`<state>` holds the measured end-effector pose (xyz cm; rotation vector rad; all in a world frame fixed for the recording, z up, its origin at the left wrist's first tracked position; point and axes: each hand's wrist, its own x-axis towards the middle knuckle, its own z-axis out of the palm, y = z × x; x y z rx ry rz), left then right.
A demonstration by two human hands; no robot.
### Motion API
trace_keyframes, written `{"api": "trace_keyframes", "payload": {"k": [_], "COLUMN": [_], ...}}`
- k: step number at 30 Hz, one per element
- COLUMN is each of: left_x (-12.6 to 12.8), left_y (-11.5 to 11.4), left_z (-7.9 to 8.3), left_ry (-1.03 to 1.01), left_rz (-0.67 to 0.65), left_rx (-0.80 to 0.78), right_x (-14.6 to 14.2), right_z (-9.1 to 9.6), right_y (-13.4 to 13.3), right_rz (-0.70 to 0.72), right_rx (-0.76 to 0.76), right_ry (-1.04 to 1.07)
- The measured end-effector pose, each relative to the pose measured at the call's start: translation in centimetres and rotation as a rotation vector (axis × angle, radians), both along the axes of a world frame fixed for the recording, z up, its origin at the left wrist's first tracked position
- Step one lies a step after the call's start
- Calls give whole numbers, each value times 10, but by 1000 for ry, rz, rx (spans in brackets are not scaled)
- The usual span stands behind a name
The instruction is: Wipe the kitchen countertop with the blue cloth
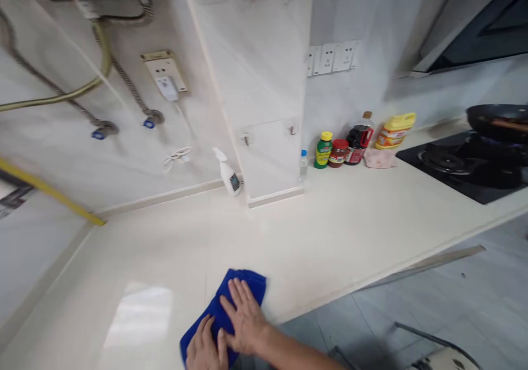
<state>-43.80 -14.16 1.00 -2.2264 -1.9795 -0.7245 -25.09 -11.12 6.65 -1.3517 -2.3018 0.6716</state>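
Note:
A folded blue cloth (241, 285) lies on the cream countertop (330, 238) close to its front edge. My right hand (243, 318) rests flat on top of the cloth, fingers stretched out and pointing away from me. My left hand (202, 351) lies beside it on the near end of the cloth, fingers also flat, partly cut off by the bottom of the picture. Neither hand grips anything.
A white spray bottle (229, 175) stands at the wall by a tiled column (264, 84). Several sauce bottles and jars (358, 142) and a pink rag (380, 158) sit at the back right. A black gas hob (466, 166) holds a pan (499, 121).

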Motion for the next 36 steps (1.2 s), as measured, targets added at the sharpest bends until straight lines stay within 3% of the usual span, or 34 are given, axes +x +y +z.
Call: {"api": "trace_keyframes", "payload": {"k": [3, 7, 10, 13, 16, 20, 25, 30, 36], "left_x": [42, 79, 88, 77, 45, -15, -69, -72, -48], "left_y": [3, 17, 22, 15, -5, -46, -110, -152, -174], "left_z": [20, 37, 37, 31, 23, 14, 7, 1, 2], "left_ry": [19, 33, -6, -70, -111, -29, 1, -173, -447], "left_rz": [-88, -232, -234, -195, -97, 102, 395, 519, 681], "left_rx": [74, 57, 48, 28, 9, 60, 51, 23, -51], "right_x": [27, 52, 54, 38, 3, -64, -135, -167, -219], "right_z": [-16, -52, -66, -63, -56, -51, -41, -42, -45], "right_y": [-7, -15, -19, -19, -10, -5, -34, -54, -37], "right_rz": [-79, -317, -429, -424, -288, -44, 285, 467, 632], "right_rx": [38, 306, 485, 533, 489, 451, 432, 432, 489], "right_ry": [-35, -157, -256, -349, -414, -397, -356, -354, -319]}}
